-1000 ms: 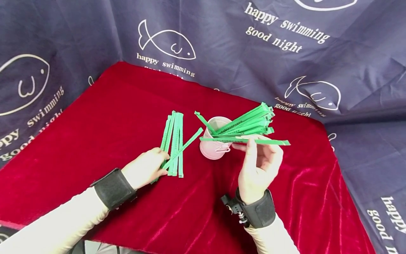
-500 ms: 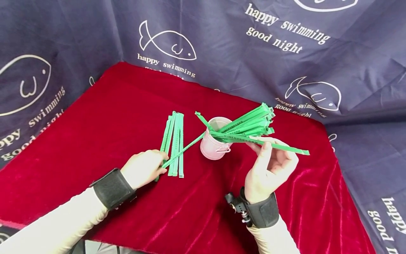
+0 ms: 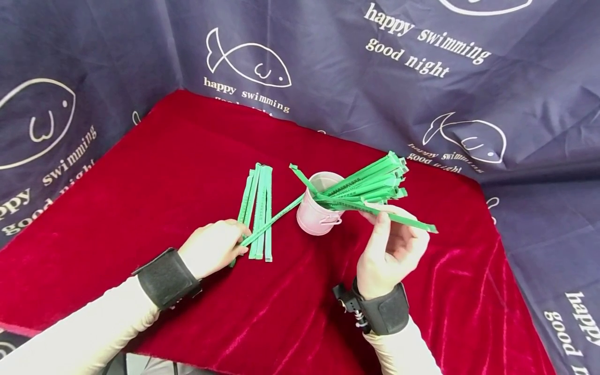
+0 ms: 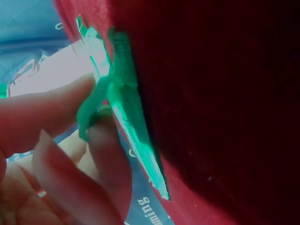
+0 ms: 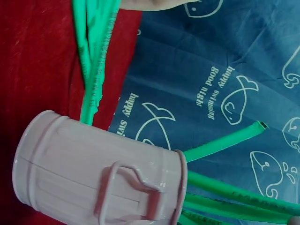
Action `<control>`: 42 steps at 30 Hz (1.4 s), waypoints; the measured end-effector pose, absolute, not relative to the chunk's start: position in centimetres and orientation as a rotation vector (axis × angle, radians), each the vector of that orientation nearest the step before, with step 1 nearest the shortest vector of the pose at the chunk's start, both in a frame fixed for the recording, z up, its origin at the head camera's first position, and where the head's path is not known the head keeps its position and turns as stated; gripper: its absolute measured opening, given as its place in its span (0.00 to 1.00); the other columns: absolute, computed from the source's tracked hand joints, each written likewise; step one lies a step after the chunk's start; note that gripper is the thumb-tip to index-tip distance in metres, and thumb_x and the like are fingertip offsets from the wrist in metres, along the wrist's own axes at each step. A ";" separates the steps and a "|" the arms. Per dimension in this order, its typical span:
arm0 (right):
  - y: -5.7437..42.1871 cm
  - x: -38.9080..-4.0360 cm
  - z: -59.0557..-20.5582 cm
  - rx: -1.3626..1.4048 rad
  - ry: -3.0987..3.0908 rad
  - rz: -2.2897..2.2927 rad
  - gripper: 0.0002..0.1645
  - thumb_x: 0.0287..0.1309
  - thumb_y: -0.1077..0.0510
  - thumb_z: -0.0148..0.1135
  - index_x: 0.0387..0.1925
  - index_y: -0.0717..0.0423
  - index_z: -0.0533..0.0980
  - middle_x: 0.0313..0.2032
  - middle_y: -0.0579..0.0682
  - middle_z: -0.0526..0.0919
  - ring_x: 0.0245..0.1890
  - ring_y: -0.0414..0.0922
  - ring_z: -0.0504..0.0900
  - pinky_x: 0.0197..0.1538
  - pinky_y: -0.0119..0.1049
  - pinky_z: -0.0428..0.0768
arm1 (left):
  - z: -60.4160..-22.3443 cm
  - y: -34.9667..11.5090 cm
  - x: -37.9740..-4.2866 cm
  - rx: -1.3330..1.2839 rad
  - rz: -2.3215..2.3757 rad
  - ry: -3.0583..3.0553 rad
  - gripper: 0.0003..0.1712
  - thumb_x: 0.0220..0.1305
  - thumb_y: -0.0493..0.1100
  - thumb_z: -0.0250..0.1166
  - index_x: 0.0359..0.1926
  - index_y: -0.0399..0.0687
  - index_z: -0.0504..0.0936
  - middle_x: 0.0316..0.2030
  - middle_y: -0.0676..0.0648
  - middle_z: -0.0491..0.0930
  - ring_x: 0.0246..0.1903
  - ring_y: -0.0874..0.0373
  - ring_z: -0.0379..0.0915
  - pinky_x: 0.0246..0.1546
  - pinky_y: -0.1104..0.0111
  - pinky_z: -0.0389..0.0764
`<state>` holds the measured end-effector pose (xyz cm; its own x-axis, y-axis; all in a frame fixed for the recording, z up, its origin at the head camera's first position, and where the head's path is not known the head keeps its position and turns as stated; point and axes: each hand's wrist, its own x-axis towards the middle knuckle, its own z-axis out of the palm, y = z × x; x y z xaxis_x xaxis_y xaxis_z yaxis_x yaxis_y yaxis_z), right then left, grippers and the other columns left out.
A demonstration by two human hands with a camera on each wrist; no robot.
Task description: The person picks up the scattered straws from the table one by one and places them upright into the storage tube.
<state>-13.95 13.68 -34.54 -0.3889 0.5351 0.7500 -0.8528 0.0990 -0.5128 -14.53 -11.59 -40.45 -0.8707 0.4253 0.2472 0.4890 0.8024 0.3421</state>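
Note:
A pink bucket (image 3: 316, 214) with a small wire handle stands on the cloth, holding a bunch of green wrapped straws (image 3: 375, 179) that lean right. My right hand (image 3: 389, 255) pinches one green wrapped straw (image 3: 417, 223) near its outer end; its other end reaches into the bucket's mouth. With thumb and finger, my left hand (image 3: 211, 249) pinches another wrapped straw (image 3: 274, 220), which slants up to the bucket's left side. Beneath it lie several loose straws (image 3: 260, 208), side by side. In the left wrist view the pinched straw end (image 4: 91, 110) shows between thumb and fingertip.
Red velvet cloth (image 3: 178, 172) covers the table. Dark blue curtains (image 3: 328, 67) with white fish prints and lettering hang close behind and at both sides. One straw (image 3: 302, 177) in the bucket leans left, apart from the rest.
The right hand has shifted right and slightly down; its straw's inner end has passed from in front of the bucket into the mouth. The left hand's straw now reaches the bucket's side.

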 end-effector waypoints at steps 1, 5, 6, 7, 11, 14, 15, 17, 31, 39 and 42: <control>13.7 -14.0 -34.6 0.364 -1.263 1.535 0.11 0.58 0.75 0.60 0.40 0.78 0.68 0.37 0.58 0.83 0.36 0.49 0.86 0.44 0.40 0.86 | -40.4 -11.6 -14.6 -0.725 -0.603 -2.830 0.12 0.50 0.37 0.75 0.37 0.47 0.84 0.36 0.48 0.85 0.29 0.54 0.79 0.24 0.63 0.79; 13.8 -14.2 -34.9 0.353 -1.368 1.432 0.09 0.53 0.72 0.67 0.33 0.79 0.75 0.36 0.52 0.83 0.41 0.46 0.82 0.47 0.34 0.81 | -40.4 -11.5 -14.6 -0.726 -0.607 -2.824 0.11 0.51 0.37 0.75 0.36 0.48 0.84 0.37 0.48 0.85 0.28 0.55 0.78 0.23 0.63 0.78; 13.9 -14.3 -34.9 0.357 -1.394 1.408 0.10 0.53 0.71 0.68 0.32 0.78 0.76 0.36 0.51 0.83 0.41 0.46 0.81 0.47 0.33 0.80 | -40.4 -11.4 -14.6 -0.725 -0.610 -2.822 0.10 0.51 0.37 0.75 0.35 0.48 0.83 0.37 0.48 0.85 0.27 0.56 0.78 0.22 0.64 0.77; 14.0 -14.4 -35.0 0.348 -1.419 1.373 0.11 0.52 0.70 0.70 0.30 0.77 0.77 0.36 0.51 0.82 0.42 0.46 0.79 0.47 0.32 0.79 | -40.4 -11.4 -14.6 -0.726 -0.612 -2.821 0.10 0.51 0.37 0.75 0.35 0.48 0.83 0.37 0.49 0.85 0.26 0.57 0.77 0.22 0.65 0.77; 14.3 -14.5 -35.4 0.293 -1.544 1.252 0.09 0.50 0.67 0.72 0.28 0.71 0.80 0.31 0.51 0.79 0.36 0.40 0.74 0.37 0.28 0.70 | -40.4 -11.4 -14.6 -0.715 -0.643 -2.827 0.11 0.51 0.37 0.74 0.35 0.48 0.82 0.34 0.49 0.83 0.23 0.60 0.71 0.20 0.67 0.73; 14.6 -14.4 -35.9 0.260 -1.664 1.237 0.06 0.50 0.69 0.72 0.30 0.69 0.83 0.27 0.43 0.81 0.27 0.35 0.71 0.30 0.24 0.67 | -40.4 -11.5 -14.6 -0.708 -0.667 -2.832 0.12 0.51 0.36 0.74 0.36 0.47 0.81 0.32 0.50 0.81 0.23 0.61 0.69 0.20 0.68 0.72; 14.7 -14.4 -36.1 0.249 -1.703 1.248 0.05 0.50 0.70 0.72 0.30 0.68 0.83 0.26 0.39 0.81 0.24 0.34 0.71 0.28 0.24 0.66 | -40.4 -11.5 -14.6 -0.711 -0.672 -2.830 0.12 0.51 0.36 0.74 0.37 0.47 0.81 0.31 0.51 0.80 0.23 0.62 0.68 0.21 0.68 0.72; 14.8 -14.5 -36.4 0.230 -1.787 1.264 0.05 0.51 0.70 0.71 0.32 0.67 0.84 0.25 0.33 0.80 0.21 0.31 0.71 0.25 0.22 0.67 | -40.4 -11.6 -14.6 -0.715 -0.682 -2.827 0.12 0.52 0.36 0.74 0.37 0.46 0.81 0.29 0.51 0.79 0.23 0.62 0.68 0.22 0.68 0.73; 15.2 -15.9 -37.8 0.219 -2.082 1.156 0.06 0.58 0.61 0.68 0.37 0.58 0.85 0.15 0.51 0.80 0.15 0.32 0.66 0.20 0.25 0.63 | -40.6 -11.9 -15.0 -0.737 -0.783 -2.792 0.13 0.54 0.33 0.69 0.40 0.44 0.77 0.26 0.53 0.78 0.24 0.61 0.70 0.27 0.67 0.75; 15.3 -16.0 -37.8 0.234 -2.112 1.189 0.07 0.60 0.60 0.67 0.40 0.58 0.85 0.17 0.51 0.80 0.17 0.34 0.69 0.22 0.25 0.68 | -39.8 -11.8 -15.3 -0.651 -1.015 -2.795 0.10 0.57 0.34 0.63 0.41 0.44 0.77 0.27 0.52 0.77 0.22 0.65 0.67 0.26 0.70 0.73; 15.2 -16.0 -37.9 0.220 -2.110 1.220 0.09 0.59 0.60 0.68 0.42 0.59 0.83 0.20 0.53 0.83 0.20 0.32 0.72 0.24 0.23 0.71 | -39.6 -11.6 -15.4 -0.623 -1.088 -2.758 0.09 0.58 0.35 0.64 0.40 0.44 0.77 0.28 0.50 0.77 0.24 0.63 0.70 0.28 0.70 0.74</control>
